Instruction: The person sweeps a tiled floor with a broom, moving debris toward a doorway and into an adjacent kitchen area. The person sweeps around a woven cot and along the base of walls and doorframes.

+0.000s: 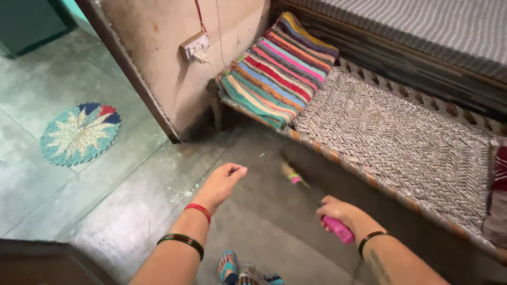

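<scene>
Obs. 1: The right hand (338, 212) is wrapped in a full fist around the pink handle (339, 230) of a broom (293, 176). The stick runs from the fist toward 11 o'clock, low over the grey floor (121, 211); its far end, banded pink and yellow, is motion-blurred just beside the edge of the woven cot (401, 137).

Obs. 2: Handling, judged: the broom looks light and stiff along the shaft, with a soft, springy brush end. The plastic grip is smooth and could twist in a loose palm. The best hold is where the fist already sits, on the pink grip near the butt, which gives the longest reach under the cot.

Obs. 3: The left hand (222, 182) holds nothing. Its fingers are loosely curled, the thumb lying along them, palm down, the forearm stretched toward 12 o'clock. It hangs above a scatter of pale crumbs (185, 191) on the floor at about 10 o'clock from the wrist. Red and dark bangles ring that forearm; 1 dark bangle rings the right wrist.

Obs. 4: Surroundings: a folded striped blanket (280, 68) lies on the cot's head end at 12 o'clock; a round patterned mat (79, 133) at 9 o'clock, well apart; a wall socket (194, 46) above the blanket; a sandalled foot (228, 265) at 6 o'clock.
</scene>
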